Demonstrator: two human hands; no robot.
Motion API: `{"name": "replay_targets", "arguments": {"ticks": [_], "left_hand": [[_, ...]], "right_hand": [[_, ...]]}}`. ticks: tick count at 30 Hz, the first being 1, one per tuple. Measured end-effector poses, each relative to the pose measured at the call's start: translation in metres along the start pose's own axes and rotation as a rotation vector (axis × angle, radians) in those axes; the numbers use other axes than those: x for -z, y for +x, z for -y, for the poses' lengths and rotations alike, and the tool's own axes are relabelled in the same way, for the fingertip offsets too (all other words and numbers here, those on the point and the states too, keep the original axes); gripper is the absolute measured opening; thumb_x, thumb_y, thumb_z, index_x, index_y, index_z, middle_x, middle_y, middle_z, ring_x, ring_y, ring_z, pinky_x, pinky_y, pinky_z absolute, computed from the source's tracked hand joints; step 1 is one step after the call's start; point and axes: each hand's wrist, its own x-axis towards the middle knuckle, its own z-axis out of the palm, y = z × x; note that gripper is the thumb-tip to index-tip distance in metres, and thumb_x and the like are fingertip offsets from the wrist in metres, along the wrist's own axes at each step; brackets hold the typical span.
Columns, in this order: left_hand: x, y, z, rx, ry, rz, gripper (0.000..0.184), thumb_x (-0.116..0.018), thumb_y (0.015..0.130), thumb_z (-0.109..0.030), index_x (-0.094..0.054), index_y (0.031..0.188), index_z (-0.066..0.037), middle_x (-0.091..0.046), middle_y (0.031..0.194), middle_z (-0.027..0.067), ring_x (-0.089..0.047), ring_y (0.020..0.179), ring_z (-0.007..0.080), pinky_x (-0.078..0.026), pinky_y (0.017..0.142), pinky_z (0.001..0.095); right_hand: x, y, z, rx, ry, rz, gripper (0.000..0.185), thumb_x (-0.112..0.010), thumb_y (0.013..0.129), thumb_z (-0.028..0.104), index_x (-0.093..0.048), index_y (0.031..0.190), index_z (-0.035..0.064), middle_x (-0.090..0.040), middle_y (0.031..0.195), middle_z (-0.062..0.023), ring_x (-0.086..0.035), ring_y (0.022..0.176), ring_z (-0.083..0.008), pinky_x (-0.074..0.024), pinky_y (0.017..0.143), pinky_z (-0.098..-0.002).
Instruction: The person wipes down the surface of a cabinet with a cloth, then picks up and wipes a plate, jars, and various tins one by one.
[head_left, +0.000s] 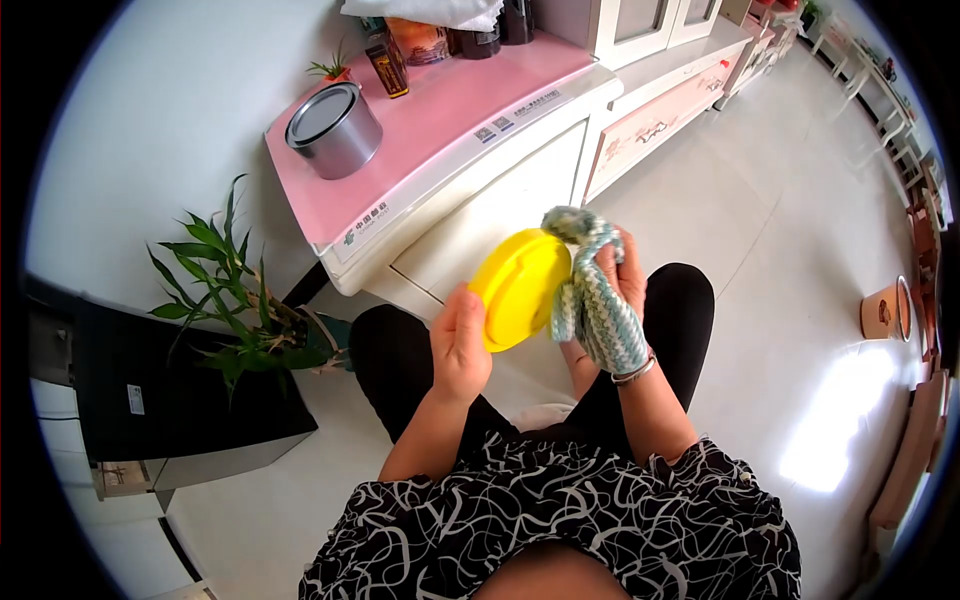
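Note:
My left hand [460,348] grips the left edge of a round yellow plastic lid [518,292], thumb on its near face. The lid is held up tilted in front of my knees. My right hand [629,272] is closed around a green-and-white knitted cloth [603,318], which bunches against the right edge of the lid. Part of the cloth hangs down over my right wrist. The far side of the lid and some of my right fingers are hidden.
A grey metal tin [340,140] stands on the pink-topped cabinet [440,125] ahead, near a small dark box [387,65] and dark bottles. A leafy potted plant [235,290] and a black cabinet [180,420] are at left. A tan bin [885,312] sits far right.

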Motion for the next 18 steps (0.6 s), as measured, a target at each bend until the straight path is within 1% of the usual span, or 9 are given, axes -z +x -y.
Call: {"name": "replay_targets", "arguments": {"ticks": [1, 3, 4, 7, 9, 10, 13, 14, 18], "left_hand": [[0.0, 0.001, 0.001, -0.029, 0.022, -0.085, 0.028, -0.035, 0.095, -0.025, -0.049, 0.084, -0.003, -0.044, 0.077, -0.0032, -0.038, 0.069, 0.0037, -0.033, 0.064, 0.0178], [0.0, 0.004, 0.002, -0.007, 0.005, -0.117, 0.027, -0.034, 0.095, -0.024, -0.046, 0.081, -0.005, -0.042, 0.075, -0.004, -0.037, 0.068, 0.0033, -0.033, 0.063, 0.0179], [-0.003, 0.005, 0.003, 0.03, -0.051, -0.116, 0.026, -0.034, 0.095, -0.024, -0.047, 0.083, -0.005, -0.044, 0.077, -0.0036, -0.038, 0.069, 0.0033, -0.033, 0.064, 0.0178], [-0.017, 0.005, 0.001, 0.191, -0.283, -0.058, 0.029, -0.033, 0.096, -0.028, -0.049, 0.098, -0.003, -0.052, 0.091, 0.0007, -0.046, 0.078, 0.0054, -0.039, 0.069, 0.0201], [-0.007, 0.008, 0.003, 0.246, -0.434, -0.013, 0.038, -0.028, 0.096, -0.029, -0.043, 0.115, 0.0, -0.052, 0.107, 0.0081, -0.052, 0.093, 0.0141, -0.044, 0.08, 0.0275], [-0.006, 0.009, 0.002, 0.228, -0.447, 0.013, 0.04, -0.029, 0.095, -0.032, -0.043, 0.115, 0.0, -0.052, 0.106, 0.0084, -0.053, 0.092, 0.0149, -0.045, 0.078, 0.0278], [-0.006, 0.017, -0.016, 0.291, -0.428, -0.064, 0.041, -0.031, 0.095, -0.033, -0.043, 0.115, 0.0, -0.052, 0.107, 0.0083, -0.054, 0.092, 0.0164, -0.045, 0.079, 0.0283], [-0.006, 0.019, -0.018, 0.289, -0.433, -0.074, 0.043, -0.032, 0.094, -0.035, -0.042, 0.117, 0.0, -0.052, 0.111, 0.0091, -0.053, 0.097, 0.0189, -0.043, 0.084, 0.0314], [-0.011, 0.02, -0.019, 0.259, -0.525, -0.125, 0.044, -0.034, 0.094, -0.035, -0.04, 0.12, 0.0, -0.049, 0.117, 0.0097, -0.047, 0.107, 0.0198, -0.036, 0.091, 0.0333]], "right_hand": [[0.004, -0.001, 0.002, 0.05, -0.013, -0.032, 0.027, -0.045, 0.092, 0.019, -0.047, 0.114, 0.0032, -0.052, 0.1, -0.0049, -0.047, 0.088, -0.0111, -0.0399, 0.077, -0.0237], [0.009, 0.005, 0.002, 0.498, -0.434, 0.03, 0.025, -0.047, 0.087, 0.008, -0.05, 0.111, 0.0028, -0.05, 0.11, -0.0124, -0.05, 0.094, -0.0205, -0.0404, 0.082, -0.0286], [0.006, 0.001, 0.004, 0.512, -0.474, 0.09, 0.031, -0.052, 0.078, 0.001, -0.052, 0.109, 0.0023, -0.046, 0.117, -0.0178, -0.048, 0.102, -0.0293, -0.0383, 0.088, -0.0345], [-0.026, -0.013, 0.007, 0.701, -0.772, 0.236, 0.038, -0.062, 0.071, 0.007, -0.055, 0.108, 0.007, -0.047, 0.117, -0.0144, -0.043, 0.104, -0.0344, -0.0361, 0.09, -0.0415], [-0.034, -0.019, 0.008, 0.729, -0.806, 0.283, 0.035, -0.061, 0.069, 0.006, -0.057, 0.104, 0.0042, -0.046, 0.118, -0.0172, -0.044, 0.105, -0.0361, -0.0335, 0.093, -0.0429], [-0.036, -0.018, 0.005, 0.767, -0.76, 0.247, 0.035, -0.065, 0.067, 0.012, -0.059, 0.101, 0.0113, -0.05, 0.112, -0.01, -0.045, 0.1, -0.0321, -0.0377, 0.086, -0.0403], [-0.03, -0.026, 0.009, 0.84, -0.817, 0.404, 0.033, -0.065, 0.063, 0.009, -0.059, 0.096, 0.01, -0.051, 0.108, -0.012, -0.047, 0.096, -0.0319, -0.0389, 0.083, -0.039], [-0.028, -0.027, 0.008, 0.874, -0.846, 0.379, 0.035, -0.067, 0.058, 0.008, -0.059, 0.091, 0.0118, -0.052, 0.102, -0.0099, -0.048, 0.091, -0.0295, -0.0405, 0.078, -0.0376], [0.001, -0.026, -0.014, 0.852, -0.89, 0.373, 0.041, -0.064, 0.053, 0.003, -0.059, 0.092, 0.0147, -0.051, 0.1, -0.0061, -0.049, 0.09, -0.026, -0.0406, 0.075, -0.0348]]}}
